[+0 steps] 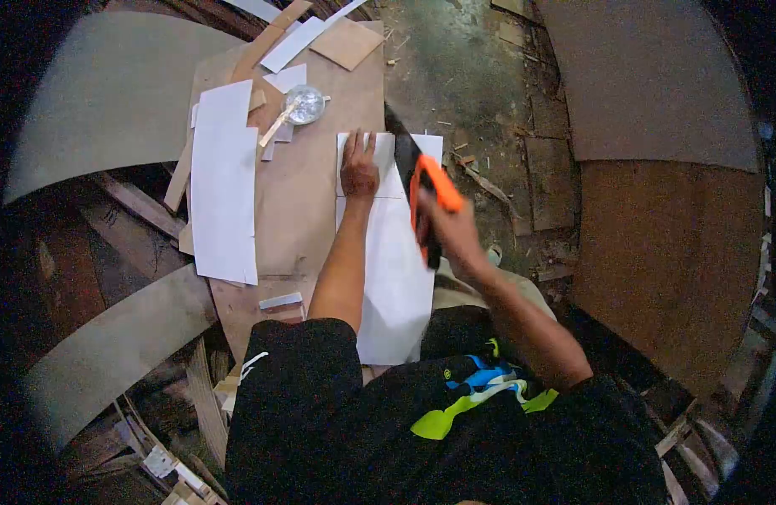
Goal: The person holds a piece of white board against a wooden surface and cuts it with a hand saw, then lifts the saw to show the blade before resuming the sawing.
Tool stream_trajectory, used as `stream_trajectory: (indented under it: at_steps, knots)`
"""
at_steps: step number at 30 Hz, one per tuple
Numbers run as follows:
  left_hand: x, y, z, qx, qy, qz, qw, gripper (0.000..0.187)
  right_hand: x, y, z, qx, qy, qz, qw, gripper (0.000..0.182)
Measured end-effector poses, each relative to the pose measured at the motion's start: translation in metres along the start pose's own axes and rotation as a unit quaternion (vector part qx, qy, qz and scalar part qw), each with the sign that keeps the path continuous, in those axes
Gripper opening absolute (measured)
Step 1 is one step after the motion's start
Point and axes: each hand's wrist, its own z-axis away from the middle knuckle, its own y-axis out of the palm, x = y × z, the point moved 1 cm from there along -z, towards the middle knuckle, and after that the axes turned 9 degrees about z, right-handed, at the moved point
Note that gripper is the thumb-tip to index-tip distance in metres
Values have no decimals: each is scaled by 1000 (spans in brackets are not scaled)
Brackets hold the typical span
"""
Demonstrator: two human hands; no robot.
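My right hand (pixel 448 223) grips the orange and black handle of a hand saw (pixel 436 185). The saw's dark blade (pixel 402 139) slants up and away, lying across the right part of a white board (pixel 396 278). Flat on that board, near its far end, rests my left hand (pixel 360 168), fingers stretched forward and a little apart. A thin line crosses the board just below the left hand. The board lies along the right edge of the wooden table (pixel 299 210), its near end close to my body.
Another white board (pixel 225 185) lies at the table's left. Beyond it stand a round container (pixel 304 105) with a flat stick (pixel 277 126) across it, and several offcuts (pixel 347 44). Large brown sheets (pixel 657 252) are at the right; wood scraps (pixel 489 181) litter the floor.
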Motion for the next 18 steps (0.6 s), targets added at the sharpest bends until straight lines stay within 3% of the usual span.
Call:
stream_trajectory:
  at_steps: [1,3,5,8,9,10,11,14,16,18]
  knots:
    - [1,2,0,-3,3,12,1000,66,42,-7,-8,13,33,10,999,29]
    - [-3,-2,-2,0,5,15,1000,66,62,-16,-42,13,88,-35,995,21]
    - [-4,-3,-4,-2,7,17,1000,66,61,-17,-54,26,65,-9,998,20]
    - [-2,-1,0,0,-4,15,1000,65,29,4,-13,-3,14,-3,1000,24]
    - [-4,-4,-1,7,-11,9,1000,64,-16,11,0,-31,14,76,997,26]
    - [-5,-6,-2,14,-18,3,1000,63,-45,22,22,-37,9,45,998,28]
    - [-6,-6,-2,13,-17,9,1000,63,-79,29,41,-26,70,37,997,28]
    - [-5,-8,-3,12,-18,19,1000,65,-116,26,48,35,2,26,999,30]
    - [-7,-7,-3,19,-26,17,999,66,-110,23,44,86,-5,40,995,30]
    - [-7,-7,-2,21,-16,10,1000,66,-82,21,45,62,-23,-5,998,30]
